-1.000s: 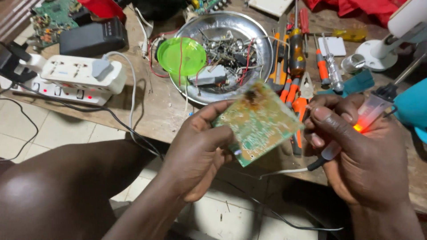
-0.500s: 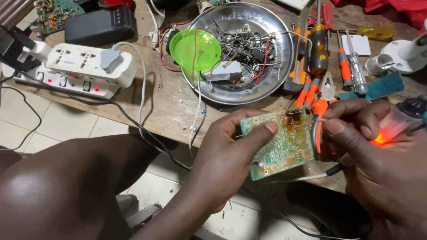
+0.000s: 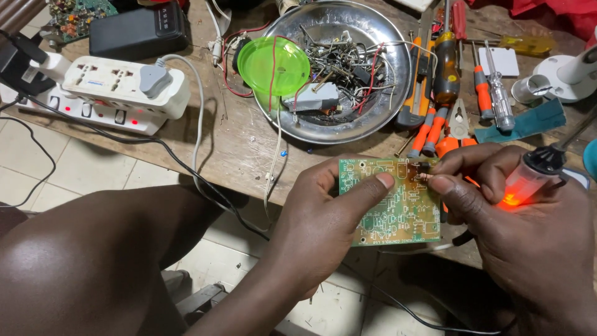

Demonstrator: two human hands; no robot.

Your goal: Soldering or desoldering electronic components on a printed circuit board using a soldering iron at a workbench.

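Note:
My left hand grips a green circuit board by its left edge, thumb across its face, holding it flat below the bench's front edge. My right hand carries a soldering iron with a glowing orange handle tucked in the palm. Its thumb and forefinger pinch a tiny component at the board's top right corner.
A wooden bench holds a round metal tray of wires and parts, a green plastic lid, screwdrivers and pliers, white power strips, a black adapter and a white stand. Cables hang over tiled floor.
The board has turned from tilted to flat and face-up. My right thumb and forefinger have moved onto its top right corner. The view has shifted right and down.

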